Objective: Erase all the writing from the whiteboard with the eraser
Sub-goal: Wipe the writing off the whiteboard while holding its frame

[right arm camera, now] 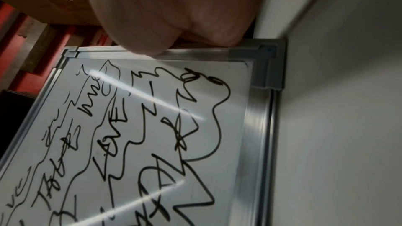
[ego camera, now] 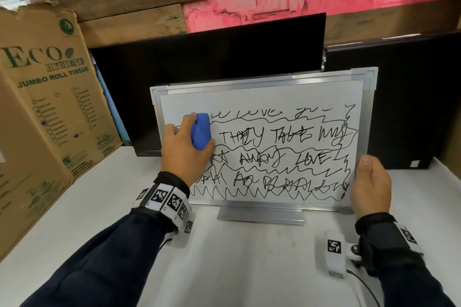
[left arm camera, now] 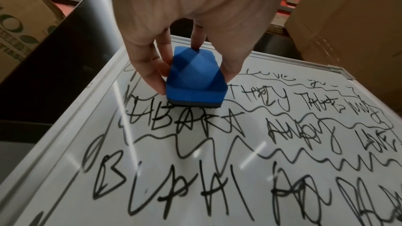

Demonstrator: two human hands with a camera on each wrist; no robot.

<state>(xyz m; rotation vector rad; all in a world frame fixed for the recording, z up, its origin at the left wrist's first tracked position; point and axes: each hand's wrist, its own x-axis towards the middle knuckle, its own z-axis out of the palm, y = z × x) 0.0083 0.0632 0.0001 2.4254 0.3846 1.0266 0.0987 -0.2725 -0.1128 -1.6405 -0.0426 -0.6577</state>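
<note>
There was one whiteboard [ego camera: 262,97], standing propped near the back edge of the white tabletop [ego camera: 244,257], and one blue eraser [ego camera: 200,131]. My two hands were both on the job. My left hand [ego camera: 183,154] gripped the eraser, thumb on one side and fingers on the other, and pressed it flat against the upper left part of the board. My right hand [ego camera: 371,182] held the board's right edge low down, thumb on the front of the frame, fingers curled behind it. The black writing [ego camera: 282,154] ran in four rows of scribbled words with wavy lines between them; the top strip of the board was bare white. Behind stood two dark screens [ego camera: 224,57] and, at the tabletop's left edge, one cardboard box [ego camera: 50,97] printed for jumbo roll tissue.

The head view gave the whole layout. The left wrist view alone showed the eraser's [left arm camera: 194,82] dark felt base on the board and the letters that my left hand [left arm camera: 195,15] covered from above. The right wrist view showed the grey plastic corner piece [right arm camera: 268,64] of the frame on the tabletop, with my right hand [right arm camera: 174,11] on the frame beside it; the eraser did not appear there.
</note>
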